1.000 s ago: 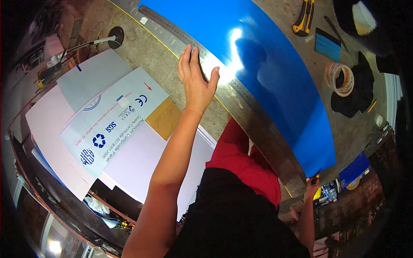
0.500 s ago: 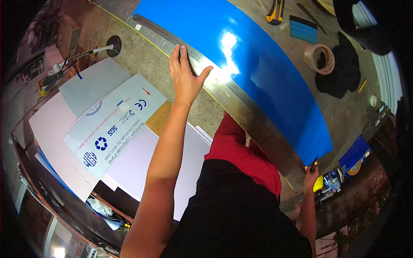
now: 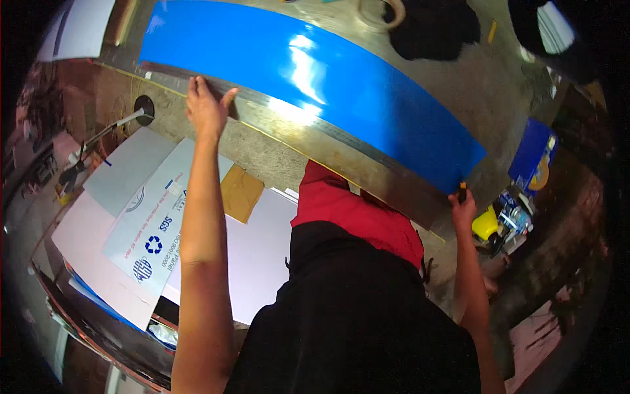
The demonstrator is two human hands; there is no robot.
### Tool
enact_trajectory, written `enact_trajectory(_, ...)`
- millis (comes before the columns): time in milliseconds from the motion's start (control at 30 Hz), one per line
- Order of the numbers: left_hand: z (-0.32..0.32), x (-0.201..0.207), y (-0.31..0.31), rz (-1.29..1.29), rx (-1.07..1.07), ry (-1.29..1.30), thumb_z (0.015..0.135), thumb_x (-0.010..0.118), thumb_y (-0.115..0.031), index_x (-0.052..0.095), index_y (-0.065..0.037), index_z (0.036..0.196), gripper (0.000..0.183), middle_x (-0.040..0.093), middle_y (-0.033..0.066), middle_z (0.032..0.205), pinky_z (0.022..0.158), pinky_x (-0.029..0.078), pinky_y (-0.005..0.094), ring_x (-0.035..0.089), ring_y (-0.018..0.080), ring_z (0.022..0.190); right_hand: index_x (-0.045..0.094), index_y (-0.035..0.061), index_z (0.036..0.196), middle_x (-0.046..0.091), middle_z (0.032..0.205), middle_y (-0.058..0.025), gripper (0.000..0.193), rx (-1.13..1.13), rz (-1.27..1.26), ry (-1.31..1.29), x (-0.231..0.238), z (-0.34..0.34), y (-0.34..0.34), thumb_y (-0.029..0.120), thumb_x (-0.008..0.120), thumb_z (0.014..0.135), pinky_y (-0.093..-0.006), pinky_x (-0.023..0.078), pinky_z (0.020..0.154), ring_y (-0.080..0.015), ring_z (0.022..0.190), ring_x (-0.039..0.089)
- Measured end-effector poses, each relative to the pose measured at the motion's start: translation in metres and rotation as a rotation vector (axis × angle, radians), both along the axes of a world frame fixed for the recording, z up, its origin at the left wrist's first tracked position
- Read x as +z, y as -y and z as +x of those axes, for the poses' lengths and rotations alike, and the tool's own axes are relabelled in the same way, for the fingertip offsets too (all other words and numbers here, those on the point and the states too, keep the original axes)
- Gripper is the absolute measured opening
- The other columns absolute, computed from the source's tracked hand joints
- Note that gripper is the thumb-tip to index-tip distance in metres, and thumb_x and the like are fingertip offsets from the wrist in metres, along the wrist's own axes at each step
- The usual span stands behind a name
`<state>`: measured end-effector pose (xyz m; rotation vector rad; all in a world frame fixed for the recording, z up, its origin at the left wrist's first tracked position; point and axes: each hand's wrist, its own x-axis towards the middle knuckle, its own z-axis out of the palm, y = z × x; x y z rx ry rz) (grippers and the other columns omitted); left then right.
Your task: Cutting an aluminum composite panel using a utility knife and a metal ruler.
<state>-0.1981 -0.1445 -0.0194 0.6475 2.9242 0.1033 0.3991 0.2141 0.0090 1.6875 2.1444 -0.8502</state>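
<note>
A long glossy blue sheet (image 3: 387, 98) with a curved far edge lies across the grey workbench (image 3: 459, 108). Along its straight near edge runs a steel ruler (image 3: 341, 134), partly lost in glare. My left hand (image 3: 209, 113) rests by the ruler's left part, fingers stretched and thumb spread, holding nothing. At the sheet's near right corner, my right hand (image 3: 463, 211) is closed round a utility knife (image 3: 462, 189) with an orange and black handle. Its blade cannot be made out.
Beyond the sheet lie a tape roll (image 3: 401, 13), a black cloth (image 3: 433, 29) and a small yellow stick (image 3: 492, 31). To the right are a blue case (image 3: 525, 154) and a yellow container (image 3: 485, 224). Pale panels (image 3: 256, 246) are stacked at lower left, near a black-based stand (image 3: 144, 110).
The whole view has shifted and turned, so the sheet lies flatter across the picture. Both hands keep about the same places on the ruler and sheet corner. The knife's blade no longer shows.
</note>
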Motion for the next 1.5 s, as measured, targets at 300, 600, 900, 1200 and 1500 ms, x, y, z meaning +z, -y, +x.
enact_trajectory(300,-0.026,-0.011,0.006,-0.098,-0.006,0.085,0.084,0.076,-0.068,0.033,0.003,0.161,0.114,0.028,0.0260,0.168,0.124,0.034,0.0521,0.030,0.0440,0.154,0.064,-0.0085,0.130,0.071,0.117,-0.0298,0.055,-0.048,-0.066,0.050,-0.007,0.007,-0.003,0.023,0.082,0.088,-0.0495,0.052,0.091,-0.0459,0.107,0.068)
enact_trajectory(600,-0.044,-0.016,0.017,-0.145,-0.094,0.070,0.088,0.075,-0.065,0.032,0.012,0.157,0.112,0.028,0.0357,0.164,0.123,0.033,0.0518,0.031,0.0500,0.151,0.060,-0.0081,0.138,0.068,0.126,-0.0302,0.064,-0.093,-0.108,0.040,-0.016,0.009,0.001,0.026,0.084,0.089,-0.0516,0.050,0.099,-0.0438,0.117,0.065)
enact_trajectory(900,-0.045,-0.015,0.021,-0.117,-0.085,0.066,0.088,0.075,-0.066,0.033,0.012,0.158,0.113,0.027,0.0362,0.164,0.123,0.033,0.0526,0.030,0.0505,0.152,0.060,-0.0064,0.139,0.068,0.125,-0.0275,0.063,-0.053,-0.067,0.066,0.004,-0.011,0.002,0.028,0.083,0.090,-0.0508,0.050,0.099,-0.0430,0.114,0.066)
enact_trajectory(1200,-0.044,-0.020,0.022,-0.039,-0.055,0.082,0.087,0.076,-0.066,0.032,0.010,0.159,0.114,0.026,0.0330,0.166,0.124,0.032,0.0519,0.030,0.0483,0.153,0.058,-0.0070,0.141,0.068,0.128,-0.0281,0.068,-0.035,-0.083,0.068,0.001,-0.008,-0.001,0.029,0.084,0.089,-0.0496,0.052,0.096,-0.0425,0.112,0.068)
enact_trajectory(1500,-0.036,-0.018,0.019,-0.085,-0.035,0.099,0.088,0.076,-0.064,0.029,0.008,0.161,0.113,0.023,0.0305,0.168,0.125,0.030,0.0517,0.026,0.0482,0.154,0.057,-0.0093,0.142,0.065,0.134,-0.0318,0.070,-0.041,-0.102,0.085,-0.004,-0.001,-0.001,0.033,0.082,0.091,-0.0505,0.051,0.102,-0.0432,0.126,0.064)
